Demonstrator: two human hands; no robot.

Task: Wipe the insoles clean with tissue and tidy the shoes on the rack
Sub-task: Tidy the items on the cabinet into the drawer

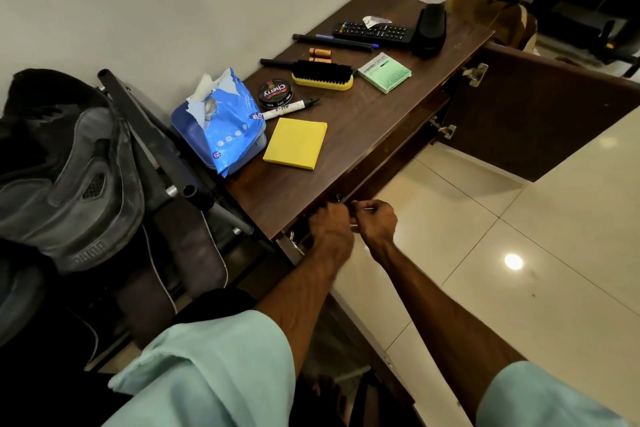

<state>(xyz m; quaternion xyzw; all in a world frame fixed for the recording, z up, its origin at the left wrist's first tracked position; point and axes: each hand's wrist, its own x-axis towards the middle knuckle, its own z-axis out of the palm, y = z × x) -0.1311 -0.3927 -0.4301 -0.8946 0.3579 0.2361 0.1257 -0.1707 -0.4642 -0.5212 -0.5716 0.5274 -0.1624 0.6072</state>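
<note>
We curled our left hand [327,224] at the cabinet [363,139] edge, grip unclear; our right hand [375,222] pinched a thin stick [365,208], likely to open it.

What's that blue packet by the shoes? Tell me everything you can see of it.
The tissue pack is soft blue plastic with white print, torn open raggedly at its top, with a pale tissue poking out. It lies at the left end of the wooden cabinet top, beside the shoe rack. A white marker lies with one end against its right side.
</note>
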